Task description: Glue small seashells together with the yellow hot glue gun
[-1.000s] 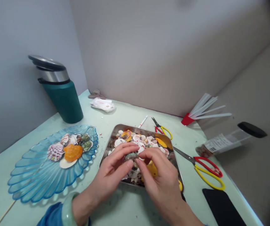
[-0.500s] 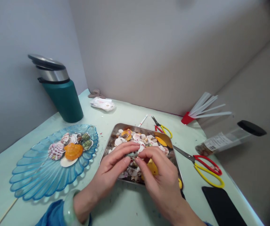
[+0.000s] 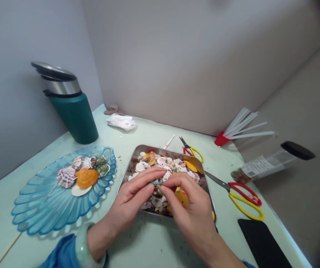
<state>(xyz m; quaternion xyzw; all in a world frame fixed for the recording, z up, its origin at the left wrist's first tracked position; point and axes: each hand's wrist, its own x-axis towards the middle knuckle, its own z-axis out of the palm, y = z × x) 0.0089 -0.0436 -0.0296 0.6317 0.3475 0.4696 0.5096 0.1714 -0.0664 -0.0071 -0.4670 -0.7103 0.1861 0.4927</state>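
Both hands meet over a metal tray (image 3: 129,167) heaped with several coloured seashells. My left hand (image 3: 130,203) and my right hand (image 3: 189,208) pinch the same small greenish shell (image 3: 157,182) between their fingertips, just above the shells in the tray. A yellow shell (image 3: 182,197) shows under my right fingers. To the left a blue shell-shaped glass dish (image 3: 37,208) holds several shells, among them an orange scallop (image 3: 85,178).
A green flask (image 3: 70,108) with a steel lid stands at the back left. Red-and-yellow scissors (image 3: 240,197) and a smaller pair (image 3: 192,150) lie right of the tray. A black phone (image 3: 263,243), a clear jar (image 3: 271,163) lying on its side and glue sticks (image 3: 243,128) are on the right.
Both hands keep turning the small shell between the fingertips in about the same place over the tray. The view has tilted slightly.
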